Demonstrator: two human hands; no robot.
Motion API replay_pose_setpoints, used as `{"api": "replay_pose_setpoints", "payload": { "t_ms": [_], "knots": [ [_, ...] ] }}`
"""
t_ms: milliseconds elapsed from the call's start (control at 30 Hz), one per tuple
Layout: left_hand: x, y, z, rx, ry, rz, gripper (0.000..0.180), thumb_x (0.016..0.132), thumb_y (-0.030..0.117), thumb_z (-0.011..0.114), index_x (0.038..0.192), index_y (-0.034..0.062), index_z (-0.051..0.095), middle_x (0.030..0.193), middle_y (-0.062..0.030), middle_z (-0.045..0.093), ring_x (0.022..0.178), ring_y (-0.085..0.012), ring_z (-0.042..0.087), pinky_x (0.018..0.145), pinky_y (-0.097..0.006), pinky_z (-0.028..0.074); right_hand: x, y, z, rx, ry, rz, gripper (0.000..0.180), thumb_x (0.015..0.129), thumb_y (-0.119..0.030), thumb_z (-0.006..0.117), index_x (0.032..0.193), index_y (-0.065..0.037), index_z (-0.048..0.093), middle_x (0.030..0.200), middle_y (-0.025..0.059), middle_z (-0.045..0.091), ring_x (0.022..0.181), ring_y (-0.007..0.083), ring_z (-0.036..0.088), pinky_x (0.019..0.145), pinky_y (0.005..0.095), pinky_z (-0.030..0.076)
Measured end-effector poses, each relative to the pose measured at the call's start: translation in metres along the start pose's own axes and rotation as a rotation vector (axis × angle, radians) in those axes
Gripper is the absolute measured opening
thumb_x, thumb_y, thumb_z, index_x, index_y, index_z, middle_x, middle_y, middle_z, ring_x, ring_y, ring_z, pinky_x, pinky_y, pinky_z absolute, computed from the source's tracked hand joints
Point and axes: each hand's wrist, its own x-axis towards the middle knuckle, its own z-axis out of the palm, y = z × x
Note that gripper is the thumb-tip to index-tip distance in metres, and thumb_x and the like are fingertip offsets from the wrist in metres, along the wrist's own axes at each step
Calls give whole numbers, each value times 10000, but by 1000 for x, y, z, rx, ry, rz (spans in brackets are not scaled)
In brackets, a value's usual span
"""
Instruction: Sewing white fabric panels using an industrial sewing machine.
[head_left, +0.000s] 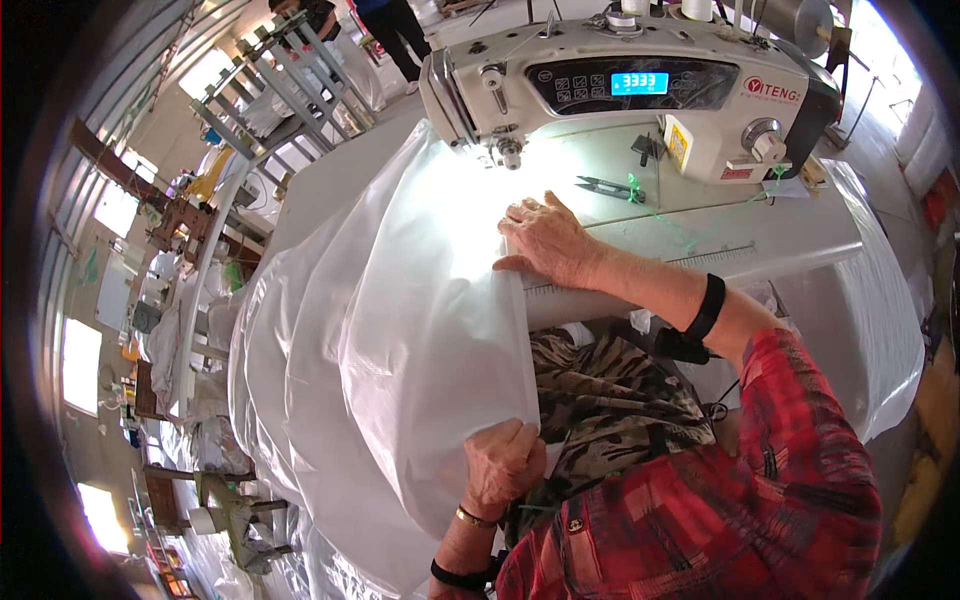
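A large white woven-plastic sheet (pixel 420 330) lies in folds from the sewing machine (pixel 630 85) down past my lap. My left hand (pixel 503 463) is closed around its right edge, close to my body. Farther up that same edge, just below the brightly lit needle area, my right hand (pixel 550 240) rests with fingers and thumb apart, the tips on the sheet. Whether the sheet lies under the presser foot (pixel 507 152) is lost in glare. Small black thread snips (pixel 607 188) lie to the right of the needle area, with green thread on them.
A ruler scale (pixel 710 255) runs along the table's near edge. Clear plastic sheeting (pixel 880 310) hangs over the right end. Thread spools (pixel 697 9) stand on the machine. A metal rack (pixel 285 90) and a person's legs (pixel 395 35) are at the back left.
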Motion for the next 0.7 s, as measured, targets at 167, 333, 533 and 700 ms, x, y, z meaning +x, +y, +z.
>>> {"api": "replay_pose_setpoints", "payload": {
  "t_ms": [167,333,533,700],
  "knots": [
    [21,-12,-3,109,0,25,179,716,71,633,646,73,469,616,-72,457,534,-267,534,471,-389,425,2,2,-3,31,-157,98,679,908,-618,422,1122,-2,609,1210,191,572,1220,345,496,1080,583,273],
    [52,-22,-7,118,14,1,130,717,60,619,664,62,501,614,-88,473,517,-298,525,467,-400,400,-2,5,4,34,-86,115,729,896,-636,428,1214,4,574,1258,250,505,1235,448,412,1062,619,231],
    [97,-33,-7,144,2,-14,169,748,92,623,652,43,492,629,-119,517,566,-329,570,495,-411,437,-2,10,-1,91,-189,141,755,887,-655,428,1228,1,580,1292,322,455,1252,491,363,1047,635,212],
    [134,-46,2,319,-86,-42,123,786,112,563,683,45,564,634,-131,565,615,-323,606,582,-433,454,0,7,-7,120,-140,146,699,892,-572,515,1222,41,586,1254,316,484,1206,459,380,1002,608,260]
  ]
}}
